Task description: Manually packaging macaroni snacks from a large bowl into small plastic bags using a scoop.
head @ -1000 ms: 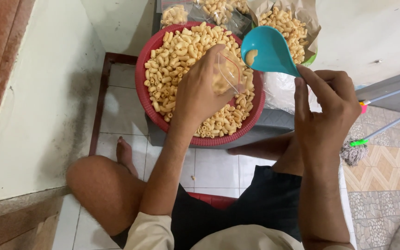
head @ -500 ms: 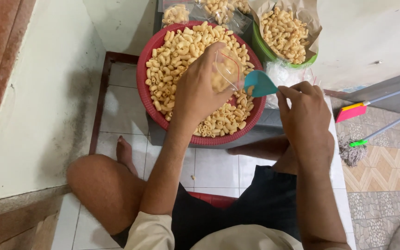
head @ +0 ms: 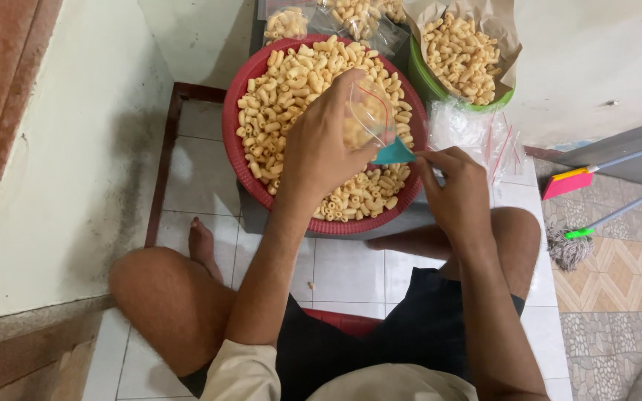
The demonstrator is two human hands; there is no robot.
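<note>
My left hand (head: 321, 145) holds a small clear zip bag (head: 369, 115) upright over a round red basket (head: 235, 148) filled with pale macaroni-shaped snacks (head: 291, 82). The bag has some snacks inside. My right hand (head: 451, 189) grips a teal plastic scoop (head: 394, 154), whose tip points into the bag's mouth. Most of the scoop is hidden behind my fingers.
A green tub (head: 429, 82) lined with brown paper holds more snacks at the back right. Filled clear bags (head: 287, 22) lie behind the basket and a pile of empty zip bags (head: 477, 134) beside it. Mop handles (head: 611, 189) lie on the patterned floor at right. A wall (head: 53, 148) stands left.
My right hand has brought the teal scoop down from above the green tub to the bag's mouth and tipped it there. My left hand has kept the bag over the basket.
</note>
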